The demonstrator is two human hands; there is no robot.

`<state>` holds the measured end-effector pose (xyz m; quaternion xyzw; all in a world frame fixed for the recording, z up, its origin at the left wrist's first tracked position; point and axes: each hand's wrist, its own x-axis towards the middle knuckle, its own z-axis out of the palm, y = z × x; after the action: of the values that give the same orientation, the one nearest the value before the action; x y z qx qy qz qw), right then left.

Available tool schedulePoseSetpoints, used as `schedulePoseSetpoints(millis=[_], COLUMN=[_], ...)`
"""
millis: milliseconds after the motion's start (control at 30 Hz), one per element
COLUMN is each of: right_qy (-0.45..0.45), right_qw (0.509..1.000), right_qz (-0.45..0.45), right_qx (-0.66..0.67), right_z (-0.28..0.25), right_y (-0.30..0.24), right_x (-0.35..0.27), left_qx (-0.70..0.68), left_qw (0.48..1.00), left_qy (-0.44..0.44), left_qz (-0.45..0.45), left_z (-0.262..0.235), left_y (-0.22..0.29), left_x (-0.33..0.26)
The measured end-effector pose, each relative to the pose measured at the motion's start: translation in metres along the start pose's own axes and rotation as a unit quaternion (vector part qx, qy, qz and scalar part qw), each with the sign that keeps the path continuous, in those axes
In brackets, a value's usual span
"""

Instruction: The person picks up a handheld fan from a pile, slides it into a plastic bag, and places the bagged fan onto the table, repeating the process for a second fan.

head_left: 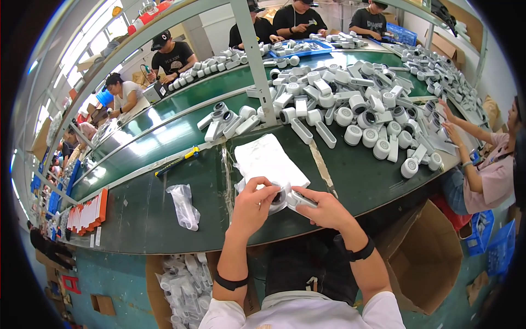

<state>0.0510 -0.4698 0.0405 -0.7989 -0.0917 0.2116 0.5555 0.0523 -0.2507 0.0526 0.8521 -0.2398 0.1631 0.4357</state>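
While the left hand [255, 202] and right hand [324, 209] grip one pale device [301, 200] by the white stack [269, 159] — slack pressure could drop it

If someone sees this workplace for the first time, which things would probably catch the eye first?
Probably the large heap of grey-and-white pieces, beyond and to the right of the person's hands on the dark green table. Next, at the table's near edge, the left hand and right hand hold one similar piece between them. Toward the table's left end, a bright orange-and-white bundle also stands out.
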Motion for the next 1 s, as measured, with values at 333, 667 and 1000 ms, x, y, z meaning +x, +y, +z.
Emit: schedulePoseSetpoints(millis=[333, 667, 1000], right_qy=[0.111, 0.326, 0.266], right_qw=[0.959, 0.885, 0.903], right_qz=[-0.006, -0.239, -0.25], right_qx=[0.259, 0.231, 0.226], right_z=[0.042, 0.052, 0.085], right_y=[0.008, 0.042, 0.025], right_x=[-0.001, 0.025, 0.002], left_qx=[0.022, -0.141, -0.547], left_qw=[0.992, 0.989, 0.756], left_qy=[0.125, -0.031, -0.008], left_qz=[-0.005, 0.021, -0.36], left_z=[0.046, 0.051, 0.072], left_y=[0.012, 0.031, -0.001], left_x=[-0.015, -0.042, -0.061])
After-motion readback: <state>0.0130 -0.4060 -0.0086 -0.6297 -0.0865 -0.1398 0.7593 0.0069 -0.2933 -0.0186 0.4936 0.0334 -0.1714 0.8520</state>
